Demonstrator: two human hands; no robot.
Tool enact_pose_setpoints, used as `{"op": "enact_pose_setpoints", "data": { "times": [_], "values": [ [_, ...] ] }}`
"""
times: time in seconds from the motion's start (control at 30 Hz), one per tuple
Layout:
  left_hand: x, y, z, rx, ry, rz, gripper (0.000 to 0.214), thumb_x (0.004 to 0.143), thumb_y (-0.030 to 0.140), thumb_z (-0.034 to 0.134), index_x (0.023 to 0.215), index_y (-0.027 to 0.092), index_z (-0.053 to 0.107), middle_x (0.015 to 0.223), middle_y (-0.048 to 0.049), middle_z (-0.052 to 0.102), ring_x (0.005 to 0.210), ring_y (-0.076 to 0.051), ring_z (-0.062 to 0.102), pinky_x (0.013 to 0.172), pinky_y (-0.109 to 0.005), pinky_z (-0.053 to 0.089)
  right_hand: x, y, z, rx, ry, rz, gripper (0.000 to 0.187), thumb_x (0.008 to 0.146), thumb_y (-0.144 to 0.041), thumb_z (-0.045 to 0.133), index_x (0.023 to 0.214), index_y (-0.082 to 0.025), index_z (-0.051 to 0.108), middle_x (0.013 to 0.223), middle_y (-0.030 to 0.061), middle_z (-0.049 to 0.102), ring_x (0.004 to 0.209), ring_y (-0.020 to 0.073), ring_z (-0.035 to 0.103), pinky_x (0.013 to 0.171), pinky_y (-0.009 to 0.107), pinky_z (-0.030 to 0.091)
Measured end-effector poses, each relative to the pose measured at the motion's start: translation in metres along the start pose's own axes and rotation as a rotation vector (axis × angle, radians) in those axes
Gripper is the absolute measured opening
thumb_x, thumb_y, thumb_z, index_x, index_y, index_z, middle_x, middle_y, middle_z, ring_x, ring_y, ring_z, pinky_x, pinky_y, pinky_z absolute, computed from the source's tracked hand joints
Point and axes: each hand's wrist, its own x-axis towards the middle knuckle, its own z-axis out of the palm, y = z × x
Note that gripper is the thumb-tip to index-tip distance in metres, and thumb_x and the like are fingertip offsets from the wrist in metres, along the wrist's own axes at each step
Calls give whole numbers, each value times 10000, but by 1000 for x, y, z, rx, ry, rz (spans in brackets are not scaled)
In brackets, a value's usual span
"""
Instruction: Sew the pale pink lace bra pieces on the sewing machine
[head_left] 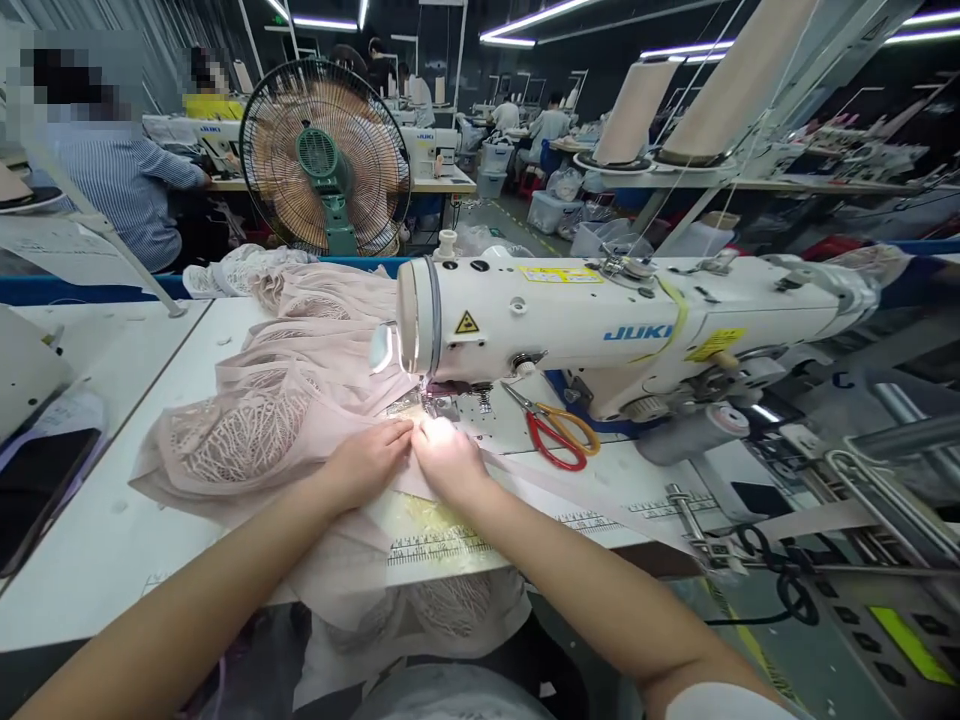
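A white Juki sewing machine stands on the white table. Pale pink lace fabric is heaped to the left of the needle and hangs over the table's front edge. My left hand lies on the fabric just in front of the needle, fingers together and pressing it down. My right hand rests beside it under the machine's lamp, fingers curled onto the fabric's edge. The two hands touch at the fingertips.
Red and yellow scissors lie under the machine arm. A standing fan is behind the table. A dark phone lies at the left. Two thread cones stand at the back right. Other people work at machines behind.
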Motion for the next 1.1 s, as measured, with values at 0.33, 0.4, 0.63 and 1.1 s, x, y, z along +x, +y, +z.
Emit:
{"op": "enact_pose_setpoints", "data": {
  "times": [0.33, 0.4, 0.63, 1.1],
  "values": [
    [15, 3, 11, 92, 93, 21, 439, 934, 255, 384, 1241, 2, 570, 1282, -231, 572, 1192, -329, 529, 1033, -465, 442, -83, 12, -3, 197, 177, -170, 273, 853, -48, 463, 1057, -141, 620, 1104, 125, 645, 952, 235, 580, 803, 351, 491],
    [21, 4, 11, 112, 81, 3, 454, 936, 268, 381, 1246, -10, 564, 1285, -233, 568, 1188, -334, 527, 1028, -458, 441, -89, 13, -1, 242, 186, -164, 297, 847, -40, 460, 1084, -129, 614, 1120, 134, 643, 975, 238, 584, 835, 358, 500],
    [33, 4, 12, 152, 65, -41, 441, 931, 291, 402, 1231, 22, 581, 1274, -199, 585, 1175, -307, 530, 1016, -415, 440, -90, 11, 1, 288, 243, -171, 298, 883, -60, 412, 1088, -108, 623, 1113, 150, 653, 1036, 247, 587, 885, 386, 528],
    [32, 2, 9, 256, 179, 82, 283, 913, 192, 423, 867, 125, 694, 1135, -152, 634, 1038, -271, 581, 839, -394, 521, -72, 5, 8, 246, 291, -143, 292, 836, -74, 478, 1085, -61, 629, 1131, 179, 648, 1054, 274, 581, 929, 413, 515]
  ]
}}
